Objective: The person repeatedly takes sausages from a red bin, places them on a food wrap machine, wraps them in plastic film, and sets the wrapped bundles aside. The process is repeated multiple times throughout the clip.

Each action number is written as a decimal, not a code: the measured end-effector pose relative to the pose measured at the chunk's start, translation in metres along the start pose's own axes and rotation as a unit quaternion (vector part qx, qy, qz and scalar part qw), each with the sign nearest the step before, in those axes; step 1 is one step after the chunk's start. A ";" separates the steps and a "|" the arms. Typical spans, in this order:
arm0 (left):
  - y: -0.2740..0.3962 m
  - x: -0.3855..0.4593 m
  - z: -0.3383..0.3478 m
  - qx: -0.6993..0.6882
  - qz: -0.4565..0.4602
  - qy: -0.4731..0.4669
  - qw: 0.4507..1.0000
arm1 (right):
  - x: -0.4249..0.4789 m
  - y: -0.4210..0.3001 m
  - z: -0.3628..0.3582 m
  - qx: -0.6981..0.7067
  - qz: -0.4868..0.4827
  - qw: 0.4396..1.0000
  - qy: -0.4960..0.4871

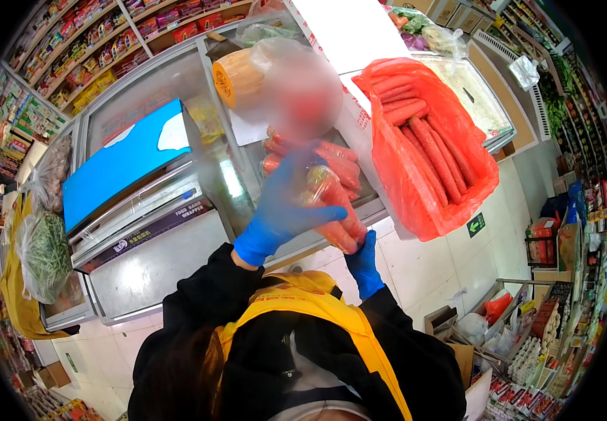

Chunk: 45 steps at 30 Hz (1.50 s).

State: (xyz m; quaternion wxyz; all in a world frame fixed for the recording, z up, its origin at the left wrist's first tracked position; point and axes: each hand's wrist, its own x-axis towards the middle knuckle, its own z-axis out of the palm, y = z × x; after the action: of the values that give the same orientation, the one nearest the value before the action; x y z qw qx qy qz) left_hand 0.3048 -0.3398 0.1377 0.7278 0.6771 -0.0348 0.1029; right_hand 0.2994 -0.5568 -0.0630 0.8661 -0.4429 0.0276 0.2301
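A plastic-wrapped bundle of carrots [341,210] is held between my two blue-gloved hands, over the front edge of the freezer case. My left hand [287,208] grips its upper left side, with the thumb across the carrots. At the bundle's lower right end, my right hand [364,263] holds it from beside and below. Just beyond lie more wrapped carrots [343,163], partly hidden by my left hand and a blurred patch. Loose carrots [432,152] fill a box lined with a red plastic bag [472,213] to the right.
A hand wrapper machine [140,231] with a blue box [124,168] on it stands left. Behind my hands lies a cut pumpkin [237,79]. Bagged green vegetables [45,258] sit at the far left. Crates of goods [498,321] stand on the floor at the right.
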 end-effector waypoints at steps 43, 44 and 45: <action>0.010 -0.266 -0.403 0.637 -0.117 0.481 0.591 | 0.166 -0.107 0.137 -0.752 -0.272 0.578 -0.163; 0.010 -0.270 -0.421 0.691 -0.086 0.466 0.547 | 0.150 -0.091 0.165 -0.607 -0.203 0.746 -0.182; 0.012 -0.271 -0.438 0.748 -0.033 0.448 0.489 | 0.134 -0.067 0.196 -0.393 -0.095 0.895 -0.189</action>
State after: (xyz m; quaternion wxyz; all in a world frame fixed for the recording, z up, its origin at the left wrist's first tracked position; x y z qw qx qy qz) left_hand -0.0008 0.0675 0.0623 -0.1313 0.8305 0.4083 0.3554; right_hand 0.4170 -0.3876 0.0727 0.6276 -0.6962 -0.2716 0.2185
